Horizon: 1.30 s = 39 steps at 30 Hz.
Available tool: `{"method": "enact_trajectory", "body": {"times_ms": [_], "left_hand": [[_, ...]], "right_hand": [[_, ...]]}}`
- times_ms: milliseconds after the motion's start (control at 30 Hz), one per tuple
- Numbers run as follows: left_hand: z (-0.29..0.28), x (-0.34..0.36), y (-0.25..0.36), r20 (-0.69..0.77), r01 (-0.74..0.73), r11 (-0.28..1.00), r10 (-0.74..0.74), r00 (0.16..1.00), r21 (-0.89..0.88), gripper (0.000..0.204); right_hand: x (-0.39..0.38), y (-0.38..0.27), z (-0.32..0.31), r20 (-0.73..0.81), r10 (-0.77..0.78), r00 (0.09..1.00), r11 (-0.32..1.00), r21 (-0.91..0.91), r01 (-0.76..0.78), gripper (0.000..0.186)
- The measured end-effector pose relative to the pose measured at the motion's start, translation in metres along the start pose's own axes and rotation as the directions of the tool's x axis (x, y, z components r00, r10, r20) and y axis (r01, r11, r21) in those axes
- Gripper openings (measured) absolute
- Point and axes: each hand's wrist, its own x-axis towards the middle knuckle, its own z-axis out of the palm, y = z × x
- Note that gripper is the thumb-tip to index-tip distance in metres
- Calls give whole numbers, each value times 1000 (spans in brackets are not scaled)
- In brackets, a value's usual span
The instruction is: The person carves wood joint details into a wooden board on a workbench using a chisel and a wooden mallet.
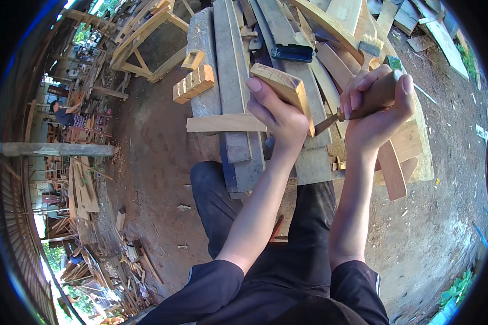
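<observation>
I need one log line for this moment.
left hand: holds wooden block; right hand: grips chisel-like tool; blade: beside block's near end, contact unclear

A wooden frame [137,34] stands at upper left; a brush [370,46] lies upper right; green leaves [456,291] show lower right.

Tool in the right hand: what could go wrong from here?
The tool in the right hand has its narrow end close to the wooden block and the left hand, so a slip might cut that hand. No clamp shows on the block; it could twist. The brush, just beyond the right hand, might be knocked.
</observation>
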Motion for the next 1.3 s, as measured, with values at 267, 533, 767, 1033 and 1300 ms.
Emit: {"method": "enact_trajectory", "body": {"times_ms": [267, 533, 767, 1033, 1300], "left_hand": [[0, 9, 25, 46, 268, 944, -264, 963, -192, 52], [0, 12, 35, 71, 333, 910, -326, 943, -247, 55], [-1, 11, 33, 76, 330, 901, -322, 944, -281, 54], [-4, 13, 35, 135, 314, 934, -294, 946, -168, 55], [-4, 3, 12, 27, -21, 967, 14, 1000, 254, 50]], "right_hand": [[11, -8, -11, 57, -60, 997, 996, 67, 56, 55], [17, -21, -15, 115, -13, 993, 987, 160, -6, 61], [24, -20, -19, 134, 22, 991, 986, 161, -44, 63], [30, -31, -26, 182, -33, 983, 986, 167, 3, 62], [27, -41, -5, 300, 3, 954, 993, 109, -37, 64]]}}
